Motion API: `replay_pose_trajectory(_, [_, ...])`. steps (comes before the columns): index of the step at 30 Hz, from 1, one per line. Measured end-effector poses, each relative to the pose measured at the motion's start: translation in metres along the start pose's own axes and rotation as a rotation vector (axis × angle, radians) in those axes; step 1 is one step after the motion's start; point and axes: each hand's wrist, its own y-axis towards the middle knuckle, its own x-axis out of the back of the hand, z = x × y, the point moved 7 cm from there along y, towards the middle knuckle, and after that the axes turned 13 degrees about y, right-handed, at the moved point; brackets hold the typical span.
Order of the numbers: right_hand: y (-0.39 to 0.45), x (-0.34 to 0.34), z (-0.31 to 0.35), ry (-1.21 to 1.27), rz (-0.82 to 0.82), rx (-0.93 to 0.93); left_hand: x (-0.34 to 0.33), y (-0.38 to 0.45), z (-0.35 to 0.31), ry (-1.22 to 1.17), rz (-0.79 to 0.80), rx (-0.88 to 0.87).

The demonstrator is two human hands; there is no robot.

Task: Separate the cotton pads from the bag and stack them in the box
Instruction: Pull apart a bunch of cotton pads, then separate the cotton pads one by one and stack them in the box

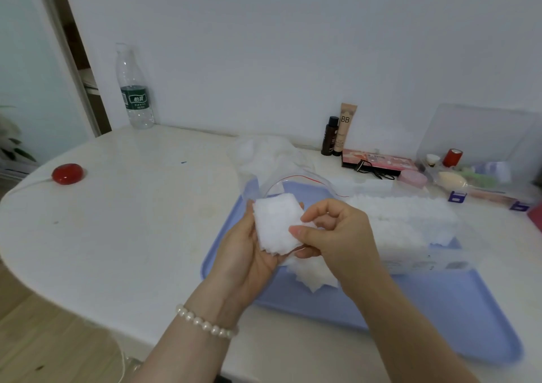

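Note:
My left hand cups a small stack of white square cotton pads over the blue tray. My right hand pinches the right edge of that stack between thumb and forefinger. More loose pads lie on the tray under my hands. To the right stands the clear box, filled with rows of stacked white pads. The clear plastic bag with a red zip line lies crumpled behind my hands, with some pads still inside.
A water bottle stands at the back left by the wall. A red round object with a white cord lies at the left. Cosmetics tubes, a palette and a clear organiser crowd the back right.

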Motion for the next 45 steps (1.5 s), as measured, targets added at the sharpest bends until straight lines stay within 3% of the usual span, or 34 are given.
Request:
replay_pose_trajectory(6, [0.0, -0.001, -0.001, -0.142, 0.006, 0.04, -0.001, -0.003, 0.001, 0.145, 0.028, -0.078])
replay_pose_trajectory(14, [0.0, 0.0, 0.004, -0.1, 0.049, 0.041, 0.002, 0.0, -0.003, 0.13, -0.013, -0.16])
replay_pose_trajectory(20, [-0.002, -0.004, 0.001, -0.163, 0.001, 0.096, 0.001, -0.005, -0.004, 0.244, -0.031, -0.195])
replay_pose_trajectory(31, [0.004, 0.013, 0.017, -0.188, -0.059, 0.197, 0.006, -0.002, -0.002, 0.139, -0.044, -0.13])
replay_pose_trajectory(45, [0.001, 0.004, 0.021, -0.238, 0.051, 0.217, -0.002, -0.004, -0.001, 0.059, 0.026, -0.097])
